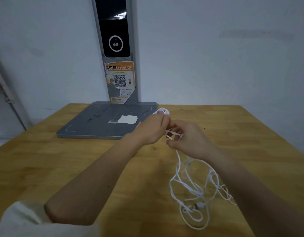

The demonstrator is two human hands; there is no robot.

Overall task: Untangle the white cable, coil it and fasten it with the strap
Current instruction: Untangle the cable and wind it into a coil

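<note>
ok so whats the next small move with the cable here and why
Probably the right hand should draw a little more of the white cable up out of the heap and feed it to the left hand. The left hand already holds a few wound loops, strands run between the two hands, and most of the cable lies in tangled loops on the wooden table.

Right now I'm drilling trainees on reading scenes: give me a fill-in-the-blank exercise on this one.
1. The loose tangle of white cable lies on the ____ table.
2. The left hand holds a small ____ of cable.
3. A grey base plate carries a white ____.
4. The right hand pinches the ____.

Missing: wooden; coil; paper; cable
</note>
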